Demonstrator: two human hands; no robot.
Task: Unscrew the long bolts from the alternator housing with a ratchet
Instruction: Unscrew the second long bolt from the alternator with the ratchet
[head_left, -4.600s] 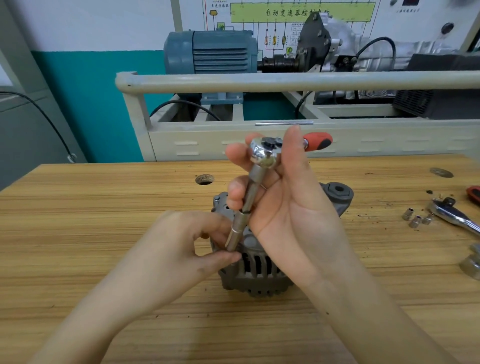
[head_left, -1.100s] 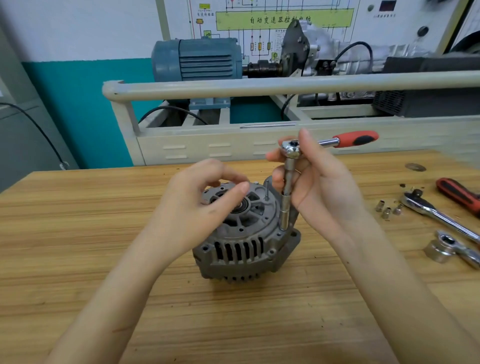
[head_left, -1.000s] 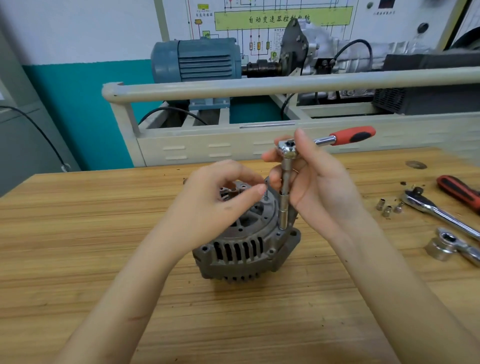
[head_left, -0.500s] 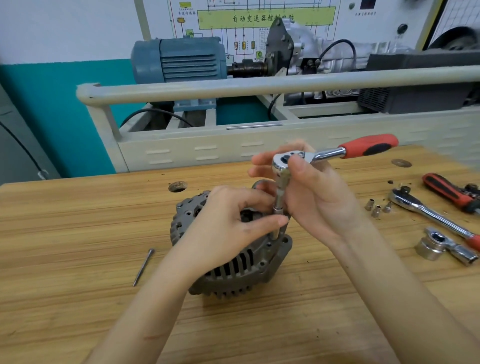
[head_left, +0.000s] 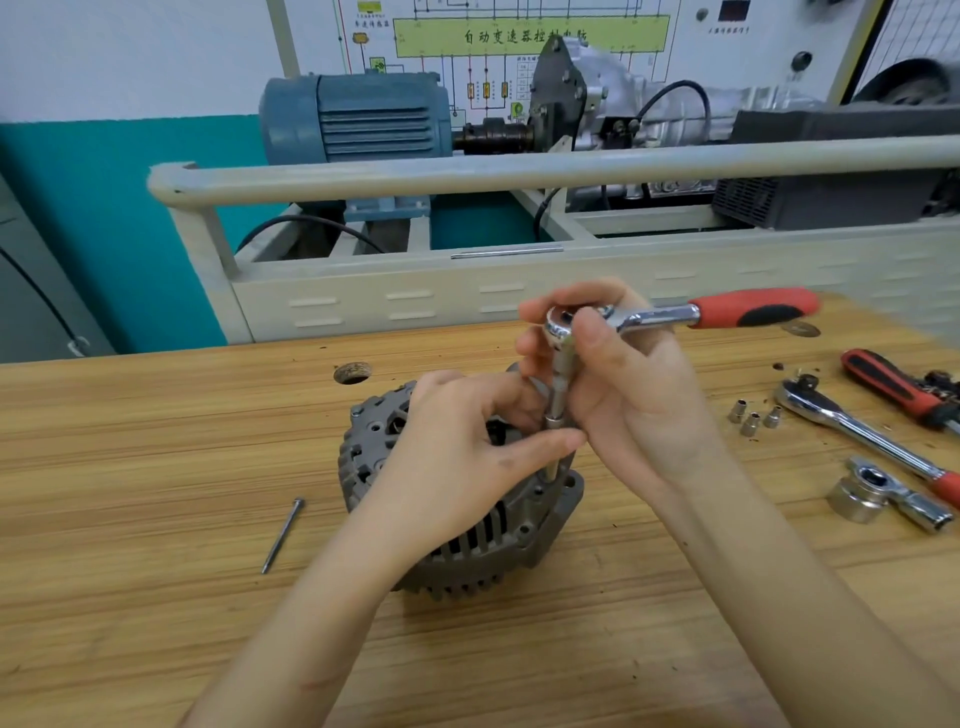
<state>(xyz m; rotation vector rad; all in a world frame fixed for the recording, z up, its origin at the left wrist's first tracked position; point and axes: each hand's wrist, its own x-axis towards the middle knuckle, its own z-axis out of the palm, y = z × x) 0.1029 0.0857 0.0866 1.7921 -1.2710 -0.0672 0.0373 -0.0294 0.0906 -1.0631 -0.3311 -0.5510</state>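
Change: since half a second ago I barely move.
Right hand (head_left: 631, 400): grips ratchet (head_left: 623, 319) head.
Left hand (head_left: 457, 457): pinches extension (head_left: 558, 395) over alternator (head_left: 483, 540).
Room: loose bolt (head_left: 283, 535) left; sockets (head_left: 753, 418) right.

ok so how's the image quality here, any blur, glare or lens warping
Head view: the red-handled chrome ratchet smears at its grip end, motion blur; bright glare on its chrome head. The cream metal guard rail bows, wide-angle distortion. Lighting is soft and even, with a faint shadow beside the loose long steel bolt on the wooden workbench. The grey cast alternator housing stays fairly sharp.
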